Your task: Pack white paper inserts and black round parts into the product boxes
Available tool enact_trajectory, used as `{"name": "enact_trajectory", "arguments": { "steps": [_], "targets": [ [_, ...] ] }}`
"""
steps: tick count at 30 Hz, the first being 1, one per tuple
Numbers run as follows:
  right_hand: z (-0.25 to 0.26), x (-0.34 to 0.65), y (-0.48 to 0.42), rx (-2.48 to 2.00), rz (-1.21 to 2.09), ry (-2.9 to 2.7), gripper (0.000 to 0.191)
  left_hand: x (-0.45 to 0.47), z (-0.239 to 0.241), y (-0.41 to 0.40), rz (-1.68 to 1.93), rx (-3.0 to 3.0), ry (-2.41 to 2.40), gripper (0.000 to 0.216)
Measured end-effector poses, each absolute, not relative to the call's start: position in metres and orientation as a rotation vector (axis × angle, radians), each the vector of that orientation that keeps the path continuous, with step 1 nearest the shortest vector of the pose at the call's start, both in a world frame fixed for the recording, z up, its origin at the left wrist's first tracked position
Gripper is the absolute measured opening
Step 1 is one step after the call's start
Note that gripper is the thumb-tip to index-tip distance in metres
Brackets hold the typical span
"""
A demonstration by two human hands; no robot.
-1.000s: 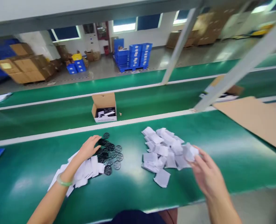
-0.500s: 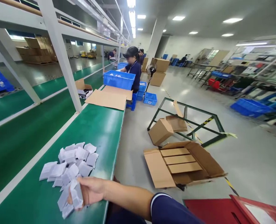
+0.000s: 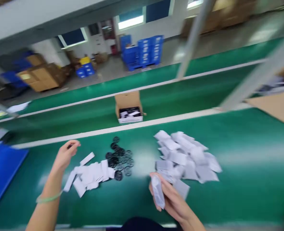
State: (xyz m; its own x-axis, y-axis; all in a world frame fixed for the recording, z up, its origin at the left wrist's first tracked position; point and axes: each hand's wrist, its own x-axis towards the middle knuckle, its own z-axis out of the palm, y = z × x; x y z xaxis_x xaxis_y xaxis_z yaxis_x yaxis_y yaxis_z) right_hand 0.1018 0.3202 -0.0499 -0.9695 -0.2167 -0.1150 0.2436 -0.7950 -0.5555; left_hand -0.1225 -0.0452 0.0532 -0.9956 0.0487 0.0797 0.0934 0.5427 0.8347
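Note:
My right hand (image 3: 171, 200) is closed on a small grey-white pouch (image 3: 157, 191), held just in front of a heap of the same pouches (image 3: 187, 155) on the green belt (image 3: 252, 160). My left hand (image 3: 65, 154) is raised above a spread of flat white pieces (image 3: 91, 173), its fingers pinched on a small dark part that I cannot make out clearly. Between the two heaps lies a cluster of black round wheel-like parts (image 3: 119, 155). The picture is smeared by motion.
An open cardboard box (image 3: 129, 107) with dark contents stands on the far belt. A blue tray (image 3: 0, 170) lies at the left edge, a brown cardboard sheet (image 3: 276, 106) at the right. Slanted grey frame posts (image 3: 257, 77) rise behind the belt.
The view swung right toward the aisle and back to the belt. My right hand took one pouch from the heap and drew it toward me. My left hand left the black parts and moved left.

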Motion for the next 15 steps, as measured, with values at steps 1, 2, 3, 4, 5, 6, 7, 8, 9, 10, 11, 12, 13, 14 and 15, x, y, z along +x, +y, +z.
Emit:
{"name": "enact_trajectory", "arguments": {
  "steps": [1,2,3,4,5,6,7,8,9,10,11,12,13,14,15],
  "targets": [
    [-0.050,0.102,0.318,0.097,-2.702,0.881,0.046,-0.114,0.058,-0.059,-1.353,-0.053,-2.783,0.042],
    [-0.050,0.103,0.315,0.120,-2.647,0.897,0.047,-0.109,0.059,-0.068,-1.207,-0.013,-2.863,0.042],
    [-0.050,0.104,0.312,0.144,-2.601,0.918,0.048,-0.107,0.057,-0.072,-1.052,-0.002,-2.945,0.043],
    [-0.051,0.105,0.310,0.168,-2.570,0.944,0.049,-0.106,0.052,-0.073,-0.914,-0.021,-3.021,0.045],
    [-0.052,0.106,0.307,0.188,-2.549,0.976,0.050,-0.107,0.045,-0.072,-0.809,-0.056,-3.100,0.046],
    [-0.055,0.106,0.306,0.205,-2.533,1.013,0.051,-0.107,0.038,-0.070,-0.724,-0.100,-3.185,0.047],
    [-0.060,0.106,0.304,0.221,-2.523,1.049,0.052,-0.107,0.029,-0.068,-0.651,-0.153,-3.269,0.046],
    [-0.065,0.105,0.303,0.236,-2.518,1.081,0.052,-0.107,0.021,-0.066,-0.586,-0.211,-3.338,0.043],
    [-0.071,0.104,0.303,0.247,-2.516,1.107,0.052,-0.106,0.013,-0.063,-0.523,-0.258,-3.387,0.039],
    [-0.076,0.102,0.302,0.253,-2.517,1.121,0.052,-0.105,0.007,-0.061,-0.466,-0.286,-3.414,0.034],
    [-0.082,0.099,0.302,0.253,-2.519,1.125,0.051,-0.104,0.002,-0.059,-0.420,-0.296,-3.421,0.029],
    [-0.086,0.097,0.301,0.244,-2.522,1.121,0.051,-0.104,-0.001,-0.057,-0.391,-0.299,-3.417,0.024],
    [-0.089,0.095,0.301,0.227,-2.526,1.113,0.050,-0.104,-0.002,-0.055,-0.371,-0.308,-3.409,0.021],
    [-0.090,0.092,0.300,0.211,-2.533,1.099,0.048,-0.104,-0.003,-0.054,-0.357,-0.316,-3.395,0.018],
    [-0.091,0.089,0.299,0.202,-2.547,1.082,0.047,-0.105,-0.003,-0.053,-0.361,-0.317,-3.373,0.016]
  ]
}}
